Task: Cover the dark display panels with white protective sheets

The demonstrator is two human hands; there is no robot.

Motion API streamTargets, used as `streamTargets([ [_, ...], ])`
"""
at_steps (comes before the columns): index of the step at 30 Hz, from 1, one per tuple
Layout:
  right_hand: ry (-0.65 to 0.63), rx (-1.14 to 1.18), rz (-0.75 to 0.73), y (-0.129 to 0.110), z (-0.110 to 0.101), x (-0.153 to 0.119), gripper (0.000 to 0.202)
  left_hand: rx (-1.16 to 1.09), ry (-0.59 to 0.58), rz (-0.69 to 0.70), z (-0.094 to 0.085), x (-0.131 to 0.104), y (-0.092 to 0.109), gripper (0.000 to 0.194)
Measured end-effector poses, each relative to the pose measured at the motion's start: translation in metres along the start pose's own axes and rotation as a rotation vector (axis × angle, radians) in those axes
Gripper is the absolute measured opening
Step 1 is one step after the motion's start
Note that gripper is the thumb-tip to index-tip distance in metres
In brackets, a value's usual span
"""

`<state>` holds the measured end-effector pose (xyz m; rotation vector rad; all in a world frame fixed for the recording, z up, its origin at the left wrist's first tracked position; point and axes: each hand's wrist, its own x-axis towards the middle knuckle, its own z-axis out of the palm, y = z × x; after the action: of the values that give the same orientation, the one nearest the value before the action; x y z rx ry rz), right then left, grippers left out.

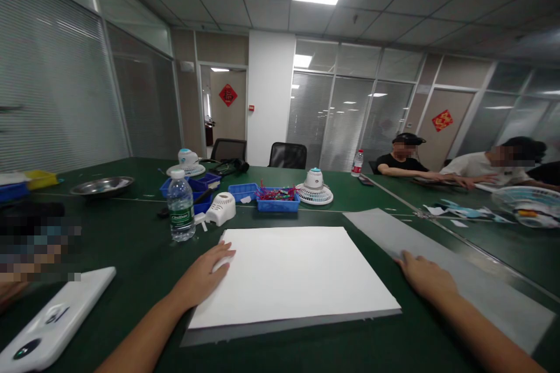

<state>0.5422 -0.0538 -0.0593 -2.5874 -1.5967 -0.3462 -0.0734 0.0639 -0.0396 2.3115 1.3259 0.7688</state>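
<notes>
A white sheet of paper (pixel 293 274) lies flat on the green table, with a thin translucent sheet showing beneath its near edge. My left hand (pixel 205 274) rests at the paper's left edge, open, its thumb apart from the fingers. To the right, a second translucent sheet (pixel 476 280) lies at a slant. My right hand (pixel 426 277) is at that sheet's left edge, fingers bent and closed on the edge; the fingertips are partly hidden.
Beyond the paper are a water bottle (pixel 181 207), a white plastic housing (pixel 221 208), a blue tray (pixel 279 203) of small coloured parts and a small white fan (pixel 314 187). A white phone-shaped object (pixel 56 320) lies front left. Two people sit at the far right.
</notes>
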Motion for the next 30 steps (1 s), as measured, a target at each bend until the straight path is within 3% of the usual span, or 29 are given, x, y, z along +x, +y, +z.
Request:
streamTargets([
  [8, -0.026, -0.028, -0.045, -0.006, -0.020, -0.007, 0.043, 0.005, 0.014, -0.003, 0.002, -0.001, -0.001, 0.049],
  [13, 0.123, 0.001, -0.017, -0.032, -0.056, -0.022, 0.054, -0.030, 0.028, -0.011, 0.002, 0.000, -0.002, 0.050],
  [15, 0.222, 0.060, -0.119, -0.053, -0.068, -0.032, 0.055, -0.053, 0.037, -0.021, 0.003, 0.001, -0.003, 0.052],
  [18, 0.288, 0.205, -0.449, -0.088, -0.078, -0.051, 0.051, -0.095, 0.055, -0.038, 0.004, 0.003, -0.004, 0.059],
  [20, 0.211, 0.277, -0.645, -0.108, -0.081, -0.065, 0.048, -0.120, 0.070, -0.055, 0.004, 0.005, -0.006, 0.065],
  [23, 0.005, 0.324, -0.825, -0.132, -0.084, -0.087, 0.049, -0.137, 0.088, -0.082, 0.003, 0.006, -0.007, 0.071],
  [26, -0.143, 0.371, -0.931, -0.145, -0.088, -0.103, 0.054, -0.126, 0.093, -0.088, 0.003, 0.007, -0.008, 0.069],
  [30, -0.239, 0.418, -1.008, -0.155, -0.094, -0.113, 0.063, -0.078, 0.079, -0.063, 0.004, 0.008, -0.008, 0.068],
])
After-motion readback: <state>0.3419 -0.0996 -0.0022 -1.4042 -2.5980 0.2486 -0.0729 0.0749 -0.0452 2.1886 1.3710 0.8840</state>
